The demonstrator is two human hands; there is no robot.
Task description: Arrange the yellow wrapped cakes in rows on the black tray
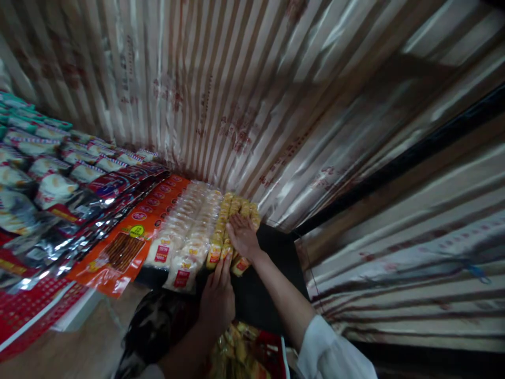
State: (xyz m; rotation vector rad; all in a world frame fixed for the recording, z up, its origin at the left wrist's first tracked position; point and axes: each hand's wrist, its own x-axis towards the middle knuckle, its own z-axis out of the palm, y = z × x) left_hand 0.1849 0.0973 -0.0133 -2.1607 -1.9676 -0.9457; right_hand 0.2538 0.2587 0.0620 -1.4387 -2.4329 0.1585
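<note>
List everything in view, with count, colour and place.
Striped sheeting: count unclear, pale and brown, back and right
Bar: one, black, slanting across right
Green-edged packets: several, green and white, far left
White packets: many, white with red, left
Dark packets: several, dark red and black, left
Orange packets: count unclear, orange, left of centre
Clear packets: two rows, whitish, red labels, centre
Yellow packets: several rows, yellow, under the hands
Surface: one, black, beneath the rows
Lower packets: several, yellow, bottom
Perforated panel: one, red, lower left
Camouflage cloth: one, dark, bottom
Left grip: one, bare, yellow packets' near end
Right grip: one, bare, atop yellow packets
Right sleeve: one, pale, bottom right
</note>
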